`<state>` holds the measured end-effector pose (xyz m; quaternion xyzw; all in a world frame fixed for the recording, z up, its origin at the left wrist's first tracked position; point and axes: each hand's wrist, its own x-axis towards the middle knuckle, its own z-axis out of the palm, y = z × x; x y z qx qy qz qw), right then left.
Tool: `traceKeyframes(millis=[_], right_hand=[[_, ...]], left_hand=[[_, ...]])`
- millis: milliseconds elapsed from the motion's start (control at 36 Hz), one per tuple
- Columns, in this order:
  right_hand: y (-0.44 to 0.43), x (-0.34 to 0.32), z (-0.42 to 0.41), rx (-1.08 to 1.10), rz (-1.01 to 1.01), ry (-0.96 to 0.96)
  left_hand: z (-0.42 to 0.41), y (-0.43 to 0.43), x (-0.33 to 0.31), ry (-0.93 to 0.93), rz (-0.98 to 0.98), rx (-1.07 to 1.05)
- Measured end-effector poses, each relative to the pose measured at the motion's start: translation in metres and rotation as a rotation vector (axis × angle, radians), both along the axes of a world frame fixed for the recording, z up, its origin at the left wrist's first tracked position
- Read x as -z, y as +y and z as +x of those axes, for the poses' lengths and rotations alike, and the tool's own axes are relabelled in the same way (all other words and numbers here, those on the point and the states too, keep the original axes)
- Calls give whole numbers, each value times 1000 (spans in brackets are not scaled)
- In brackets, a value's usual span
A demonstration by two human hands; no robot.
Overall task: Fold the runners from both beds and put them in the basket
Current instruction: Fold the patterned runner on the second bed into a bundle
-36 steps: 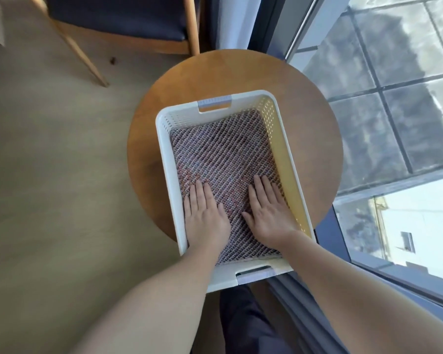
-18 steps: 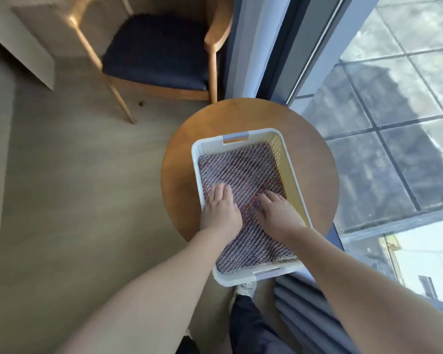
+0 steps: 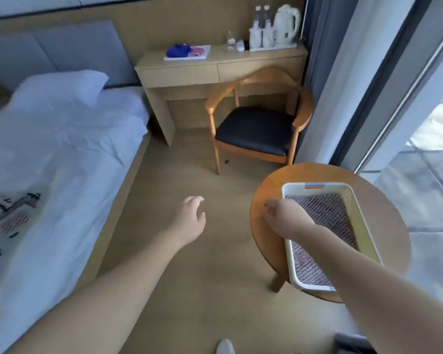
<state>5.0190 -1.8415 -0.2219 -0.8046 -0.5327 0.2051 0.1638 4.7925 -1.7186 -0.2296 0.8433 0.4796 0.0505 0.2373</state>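
A folded woven runner with a red and white pattern lies flat inside the white plastic basket, which stands on a round wooden table. My right hand hovers over the basket's left rim with loosely curled fingers and holds nothing. My left hand is out over the wooden floor, well left of the table, relaxed and empty. A bed with white bedding fills the left side; a patterned cloth shows at its near left edge.
A wooden armchair with a dark seat stands behind the table, in front of a desk carrying a kettle, bottles and a blue item. Curtains and a large window run along the right. Open floor lies between bed and table.
Both hands have lifted off the runner in the basket. The left hand swung out over the floor, and the view rose and turned left toward the bed.
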Motion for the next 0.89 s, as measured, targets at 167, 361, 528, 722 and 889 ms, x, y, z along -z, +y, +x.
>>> traceKeyframes(millis=[167,361,528,722,889], right_hand=[[20,-37,-53,-231,103,8],[22,-54,-115,-503,137,3],[-1,-56,-213,-748,112,20],[-43,-59,-345,-1038,87,19],[-75,-62,-474,-1156,85,-12]], left_hand=[[-106,-38,-40,-26,52,-267],[-198,-128,-45,-45,62,-628],[-268,-225,-39,-73,67,-849],[-371,-319,-35,-121,120,-1087],[-472,-375,-33,-171,160,-1214]])
